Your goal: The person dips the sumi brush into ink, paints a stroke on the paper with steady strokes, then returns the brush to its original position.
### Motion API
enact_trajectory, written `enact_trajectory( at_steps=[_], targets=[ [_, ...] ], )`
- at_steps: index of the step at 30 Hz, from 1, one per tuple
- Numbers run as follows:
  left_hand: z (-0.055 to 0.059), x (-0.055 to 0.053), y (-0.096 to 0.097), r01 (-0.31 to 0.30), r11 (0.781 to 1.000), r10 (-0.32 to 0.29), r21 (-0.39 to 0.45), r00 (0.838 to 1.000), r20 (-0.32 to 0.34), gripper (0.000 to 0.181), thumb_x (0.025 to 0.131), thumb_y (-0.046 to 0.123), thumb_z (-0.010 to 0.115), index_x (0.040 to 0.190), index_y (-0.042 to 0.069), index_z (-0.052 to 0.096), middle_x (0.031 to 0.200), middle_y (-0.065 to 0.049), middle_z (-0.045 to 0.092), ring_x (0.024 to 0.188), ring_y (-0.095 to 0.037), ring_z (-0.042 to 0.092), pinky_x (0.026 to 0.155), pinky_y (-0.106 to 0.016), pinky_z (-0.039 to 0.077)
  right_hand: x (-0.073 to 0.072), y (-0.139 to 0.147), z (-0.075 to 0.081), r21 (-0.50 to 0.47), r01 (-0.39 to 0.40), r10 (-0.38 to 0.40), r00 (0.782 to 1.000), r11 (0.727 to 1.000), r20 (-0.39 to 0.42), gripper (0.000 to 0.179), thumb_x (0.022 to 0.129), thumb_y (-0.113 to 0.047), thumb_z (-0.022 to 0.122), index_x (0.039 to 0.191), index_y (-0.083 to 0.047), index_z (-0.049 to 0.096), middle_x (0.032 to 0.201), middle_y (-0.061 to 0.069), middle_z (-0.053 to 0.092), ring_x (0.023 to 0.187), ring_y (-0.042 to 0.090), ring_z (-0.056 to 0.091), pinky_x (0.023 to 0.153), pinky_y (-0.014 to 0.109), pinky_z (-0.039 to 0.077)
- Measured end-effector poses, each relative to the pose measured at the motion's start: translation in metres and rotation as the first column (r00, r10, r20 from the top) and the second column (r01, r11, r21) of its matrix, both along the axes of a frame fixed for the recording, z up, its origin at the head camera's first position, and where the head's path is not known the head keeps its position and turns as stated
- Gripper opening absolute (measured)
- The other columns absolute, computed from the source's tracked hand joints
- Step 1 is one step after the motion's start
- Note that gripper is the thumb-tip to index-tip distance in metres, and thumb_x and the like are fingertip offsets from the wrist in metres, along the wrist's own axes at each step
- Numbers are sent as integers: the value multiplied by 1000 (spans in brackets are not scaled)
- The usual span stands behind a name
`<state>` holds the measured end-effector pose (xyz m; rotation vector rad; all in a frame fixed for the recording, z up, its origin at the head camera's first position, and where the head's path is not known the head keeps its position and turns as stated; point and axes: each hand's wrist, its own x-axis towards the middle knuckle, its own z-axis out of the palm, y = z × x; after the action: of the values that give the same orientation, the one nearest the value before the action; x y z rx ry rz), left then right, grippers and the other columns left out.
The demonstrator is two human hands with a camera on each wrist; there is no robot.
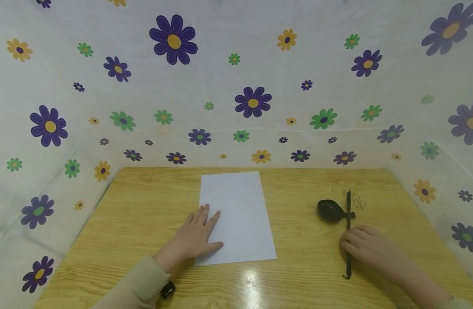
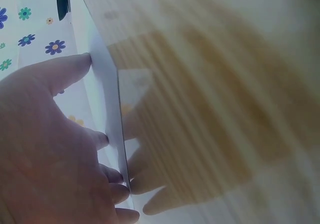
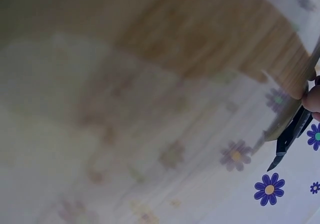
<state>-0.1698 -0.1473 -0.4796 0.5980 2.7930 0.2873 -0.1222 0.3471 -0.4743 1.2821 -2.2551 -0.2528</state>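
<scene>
My left hand (image 1: 194,234) lies spread on the left side of a blank white sheet of paper (image 1: 242,210), its fingers straight. In the left wrist view, the fingertips of that hand (image 2: 60,134) touch the paper. On the right, my right hand (image 1: 373,251) grips a slim black brush-like stick (image 1: 348,221) with a pointed far tip and a small loop at its near end. The stick crosses the neck of a glossy black pear-shaped thing (image 1: 329,210), like a small balloon. In the right wrist view, only a fingertip shows beside the dark stick (image 3: 287,139).
The wooden table (image 1: 151,201) carries dark specks (image 1: 360,201) near the stick's tip. White cloth walls (image 1: 221,77) with printed flowers enclose the table on the back and sides. A black band (image 1: 167,290) shows at the left wrist.
</scene>
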Motion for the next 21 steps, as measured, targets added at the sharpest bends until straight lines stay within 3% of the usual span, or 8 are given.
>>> enact_trajectory(
  at_steps=[3,7,10,14,15,17,21],
  targets=[
    [0,-1,4,7,1000,-7,-4,1000,4,90,100,60,63,169,12,30,176,-27,12,165,-44,13,134,-63,17,0,2,-1,5,-6,6,1000,1000,-6,75,115,-8,0,96,-11,72,97,1,71,88,19,67,82,38,57],
    [0,-2,9,19,1000,-19,-6,1000,4,90,100,61,62,169,13,29,176,-27,12,165,-44,13,134,-62,17,-1,3,-2,9,-22,22,1000,1000,-5,54,110,-1,20,98,-10,72,99,3,72,90,21,68,83,39,57],
    [0,-4,14,34,999,-34,-10,999,-4,90,100,61,62,169,13,29,176,-27,13,165,-43,14,134,-62,18,-2,3,-1,10,-24,24,1000,1000,-9,54,110,1,20,99,-9,72,100,3,71,91,21,68,83,39,58],
    [0,-5,20,51,999,-51,-15,999,-7,91,100,62,62,169,14,29,176,-27,13,165,-43,14,134,-62,18,-2,2,0,7,-16,16,1000,1000,-19,71,116,-6,3,98,-10,71,100,2,71,91,19,67,82,37,58],
    [0,-5,21,53,998,-53,-16,999,-5,91,100,62,62,169,14,29,176,-26,12,165,-43,13,134,-62,17,-2,2,0,5,-19,19,1000,1000,-17,68,115,-3,6,98,-10,71,100,2,71,91,20,68,82,38,58],
    [-1,-5,23,59,998,-59,-17,998,-1,90,100,62,61,169,14,28,177,-26,12,165,-43,12,134,-63,17,-2,1,0,5,-27,27,1000,1000,-11,55,110,3,19,98,-10,71,99,2,71,90,20,68,82,38,58],
    [-1,-4,27,72,997,-72,-24,997,3,90,101,61,61,169,13,28,176,-27,12,165,-44,12,134,-63,16,-4,1,1,29,-42,42,999,999,-13,38,88,4,37,98,-9,71,97,2,72,88,20,68,81,38,59]
  ],
)
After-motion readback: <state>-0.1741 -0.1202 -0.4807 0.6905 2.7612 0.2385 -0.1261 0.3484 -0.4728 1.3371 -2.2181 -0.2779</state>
